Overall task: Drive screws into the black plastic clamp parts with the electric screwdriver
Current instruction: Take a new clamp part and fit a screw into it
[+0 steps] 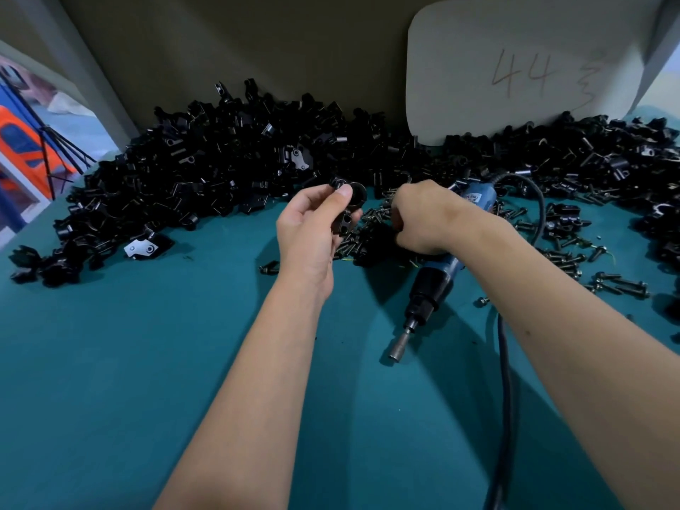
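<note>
The flat cloth-covered table (147, 362) is plain teal. Heaped glossy plastic clamp parts (220, 160) are black, as are the small loose metal screws (563, 257). The electric screwdriver (441, 274) has a blue body, black collar, silver bit and black cord. A pale grey-white card (515, 68) bears a faint pencilled "44".

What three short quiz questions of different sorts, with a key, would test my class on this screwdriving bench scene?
1. True or false: the electric screwdriver is lying on the green table.
2. Which hand holds a black clamp part? A) left B) right C) neither
3. Fill in: the right hand reaches into the loose pile of ____.

Key: 1 true; 2 A, the left hand grips it; 3 screws.
</note>
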Available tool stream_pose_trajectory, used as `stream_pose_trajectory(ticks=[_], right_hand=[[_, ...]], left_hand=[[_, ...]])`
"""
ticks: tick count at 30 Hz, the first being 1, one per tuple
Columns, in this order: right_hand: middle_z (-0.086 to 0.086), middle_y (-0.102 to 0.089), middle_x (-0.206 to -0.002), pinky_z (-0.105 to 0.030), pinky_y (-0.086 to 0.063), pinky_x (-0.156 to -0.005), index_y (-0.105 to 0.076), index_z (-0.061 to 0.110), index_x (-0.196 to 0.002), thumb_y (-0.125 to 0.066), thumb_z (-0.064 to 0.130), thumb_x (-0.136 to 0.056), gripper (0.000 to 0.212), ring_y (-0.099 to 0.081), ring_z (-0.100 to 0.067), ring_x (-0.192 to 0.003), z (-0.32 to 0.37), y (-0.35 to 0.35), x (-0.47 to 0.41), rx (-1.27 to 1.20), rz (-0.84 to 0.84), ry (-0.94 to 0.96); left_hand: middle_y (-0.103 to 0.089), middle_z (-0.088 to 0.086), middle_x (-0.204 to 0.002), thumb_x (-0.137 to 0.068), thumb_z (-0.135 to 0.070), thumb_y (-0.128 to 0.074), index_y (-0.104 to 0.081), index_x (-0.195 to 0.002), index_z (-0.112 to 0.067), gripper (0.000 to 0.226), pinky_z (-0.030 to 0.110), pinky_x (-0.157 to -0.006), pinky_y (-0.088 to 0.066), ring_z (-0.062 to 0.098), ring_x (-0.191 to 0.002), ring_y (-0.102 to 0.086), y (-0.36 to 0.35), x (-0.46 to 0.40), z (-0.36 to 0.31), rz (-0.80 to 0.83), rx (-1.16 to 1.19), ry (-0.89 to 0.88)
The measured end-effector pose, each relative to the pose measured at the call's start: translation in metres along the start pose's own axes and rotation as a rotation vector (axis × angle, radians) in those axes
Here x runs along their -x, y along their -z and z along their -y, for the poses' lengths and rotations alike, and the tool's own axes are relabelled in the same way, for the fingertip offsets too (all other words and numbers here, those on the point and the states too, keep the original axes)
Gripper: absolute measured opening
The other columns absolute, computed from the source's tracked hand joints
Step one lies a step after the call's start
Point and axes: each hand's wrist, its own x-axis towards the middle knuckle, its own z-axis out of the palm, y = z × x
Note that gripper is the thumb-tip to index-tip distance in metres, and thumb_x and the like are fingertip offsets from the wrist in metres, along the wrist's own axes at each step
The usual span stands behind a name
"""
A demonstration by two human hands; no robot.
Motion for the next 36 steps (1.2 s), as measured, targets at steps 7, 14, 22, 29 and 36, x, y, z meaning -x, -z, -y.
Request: stream_pose_trajectory(ticks=[7,14,22,29,36], right_hand=[[0.0,-0.075,-0.066,-0.017,-0.052,-0.057,-0.079,0.019,-0.085,-0.088,0.021,-0.084,0.009,-0.071,-0.007,-0.058,-0.023,0.016,0.025,-0.733,-0.291,-0.041],[-0.003,-0.073,-0.062,-0.019,-0.049,-0.052,-0.078,0.019,-0.077,-0.09,0.032,-0.081,0.018,-0.065,-0.009,-0.051,-0.035,0.001,0.034,-0.917,-0.422,-0.074],[0.004,-0.065,-0.057,-0.031,-0.047,-0.057,-0.077,0.017,-0.071,-0.088,0.035,-0.083,0.024,-0.053,-0.01,-0.053,-0.014,-0.013,0.032,-1.108,-0.665,-0.02],[0.005,-0.067,-0.06,-0.022,-0.047,-0.057,-0.076,0.015,-0.071,-0.088,0.035,-0.082,0.026,-0.054,-0.003,-0.053,-0.009,-0.016,0.033,-1.02,-0.682,0.012],[0.008,-0.071,-0.066,-0.017,-0.046,-0.058,-0.081,0.015,-0.079,-0.086,0.028,-0.086,0.016,-0.06,-0.003,-0.057,-0.01,-0.015,0.037,-0.917,-0.63,0.139]], left_hand=[[-0.076,-0.001,-0.088,-0.091,-0.01,-0.077,-0.069,-0.096,-0.015,0.011,0.04,-0.089,-0.042,0.02,-0.081,-0.072,0.002,0.0,0.002,0.048,0.0,-0.01],[-0.075,-0.004,-0.089,-0.089,-0.011,-0.08,-0.07,-0.095,-0.018,0.013,0.032,-0.084,-0.053,0.018,-0.077,-0.074,0.002,0.0,0.008,0.096,-0.051,-0.023],[-0.073,-0.002,-0.092,-0.084,-0.006,-0.082,-0.075,-0.094,-0.018,0.017,0.03,-0.076,-0.059,0.02,-0.077,-0.071,0.0,0.0,0.015,0.283,-0.199,-0.188],[-0.075,-0.006,-0.089,-0.083,-0.007,-0.082,-0.075,-0.094,-0.02,0.018,0.033,-0.079,-0.062,0.021,-0.08,-0.074,0.001,-0.002,0.017,0.305,-0.225,-0.213],[-0.072,0.003,-0.096,-0.088,-0.003,-0.079,-0.073,-0.104,-0.006,0.017,0.04,-0.085,-0.062,0.02,-0.085,-0.074,0.001,0.001,0.017,0.306,-0.229,-0.166]])
